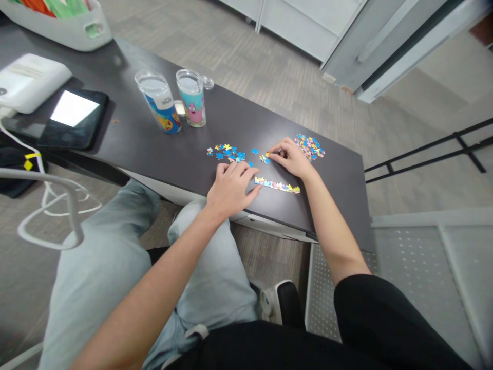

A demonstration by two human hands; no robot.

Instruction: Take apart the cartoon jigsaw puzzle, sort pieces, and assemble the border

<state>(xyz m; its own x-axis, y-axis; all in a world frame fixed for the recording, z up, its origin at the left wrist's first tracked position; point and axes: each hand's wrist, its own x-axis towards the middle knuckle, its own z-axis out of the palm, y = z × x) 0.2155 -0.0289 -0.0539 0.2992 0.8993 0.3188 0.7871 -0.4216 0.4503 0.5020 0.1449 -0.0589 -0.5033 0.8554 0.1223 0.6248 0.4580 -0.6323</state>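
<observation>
Small jigsaw pieces lie on a dark table (154, 144). My left hand (231, 187) rests flat near the front edge, fingers stretched toward a joined strip of pieces (277, 185), the fingertips touching its left end. My right hand (291, 156) lies beyond the strip, its fingers curled over a small yellow and blue piece (264, 158). Loose blue pieces (227, 152) are scattered left of that hand. A heap of mixed pieces (310, 146) sits just right of it.
Two clear round tubs with cartoon labels (164, 105) (192, 100) stand further back, a lid (208, 82) behind them. A tablet (67, 115), a white device (26, 82) and a white basket (65, 25) are at the far left. A chair arm (50, 205) curves by my knees.
</observation>
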